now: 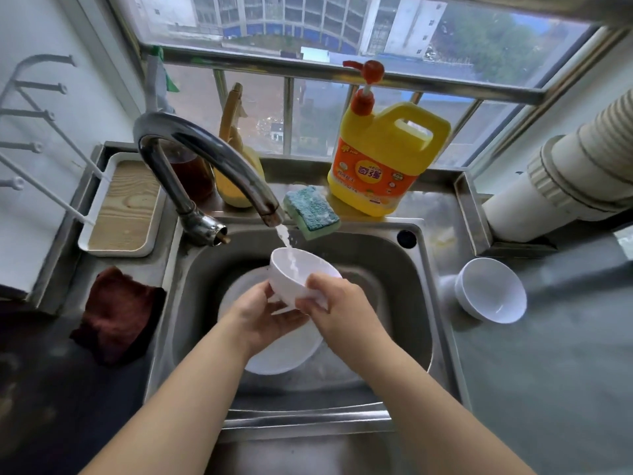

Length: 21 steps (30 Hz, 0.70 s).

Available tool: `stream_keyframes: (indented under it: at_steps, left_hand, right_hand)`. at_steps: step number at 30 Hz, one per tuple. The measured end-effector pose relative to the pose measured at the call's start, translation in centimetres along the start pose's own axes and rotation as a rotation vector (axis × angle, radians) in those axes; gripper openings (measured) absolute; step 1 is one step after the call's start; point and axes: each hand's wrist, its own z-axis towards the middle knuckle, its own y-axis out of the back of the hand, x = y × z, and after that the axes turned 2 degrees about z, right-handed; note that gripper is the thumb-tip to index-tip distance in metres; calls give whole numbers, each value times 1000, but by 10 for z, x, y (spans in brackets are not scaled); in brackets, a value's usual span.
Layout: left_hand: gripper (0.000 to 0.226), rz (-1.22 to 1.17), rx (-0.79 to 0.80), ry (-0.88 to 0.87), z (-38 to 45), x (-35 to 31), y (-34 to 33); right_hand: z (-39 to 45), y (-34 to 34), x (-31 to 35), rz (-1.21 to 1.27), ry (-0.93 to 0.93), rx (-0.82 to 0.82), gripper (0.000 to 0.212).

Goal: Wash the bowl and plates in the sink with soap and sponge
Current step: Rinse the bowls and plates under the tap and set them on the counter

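Here, one bowl is clasped by the left hand and right hand under the tap stream, above the sink. Rinsing appears underway; at least one plate remains below. A second bowl rests on the counter. One sponge and one soap bottle lie unused.

Two white bowls: one bowl gripped between the fingers, a second bowl well right of them. One sponge, one soap jug beyond the fingertips.
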Motion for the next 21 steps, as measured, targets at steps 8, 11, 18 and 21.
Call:
stream_keyframes:
  at_steps: [8, 11, 18, 21]
  left_hand:
    - [27, 247, -14, -121, -6, 14, -24]
    - [20, 527, 12, -247, -11, 26, -33]
    - [17, 780, -50, -435, -17, 40, -49]
    - [17, 826, -75, -431, -14, 46, -51]
  right_hand:
    - [-38, 4, -64, -234, 145, -131, 8]
    - [-53, 12, -68, 357, -297, -156, 11]
    - [-68, 14, -92, 1545, -640, -332, 31]
    - [-70, 14, -97, 1607, -740, -348, 31]
